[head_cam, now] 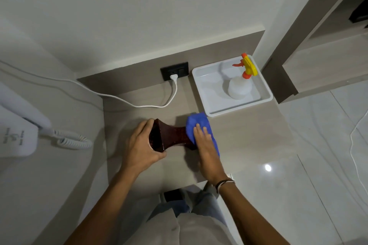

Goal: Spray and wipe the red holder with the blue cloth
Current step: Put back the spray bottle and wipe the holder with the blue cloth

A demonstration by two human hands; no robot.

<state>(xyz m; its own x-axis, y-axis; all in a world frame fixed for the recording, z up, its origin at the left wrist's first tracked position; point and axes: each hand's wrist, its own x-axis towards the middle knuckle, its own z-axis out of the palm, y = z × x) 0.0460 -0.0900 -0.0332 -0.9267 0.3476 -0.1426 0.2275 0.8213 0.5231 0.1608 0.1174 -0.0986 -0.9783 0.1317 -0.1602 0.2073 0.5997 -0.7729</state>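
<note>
The dark red holder [171, 135] lies on its side on the small wooden table [249, 135], its open mouth facing left. My left hand [139, 145] grips the holder's wide left end. My right hand [205, 141] presses the blue cloth [196, 123] against the holder's right end, which the cloth hides. The spray bottle [240, 85], white with a yellow and orange trigger head, stands in a white tray [205, 93] at the table's back right, apart from both hands.
A white cable [139, 104] runs across the back of the table from a black wall socket [175, 73]. A white wall phone with a coiled cord [73, 141] hangs at left. Glossy tiled floor [298, 165] lies to the right.
</note>
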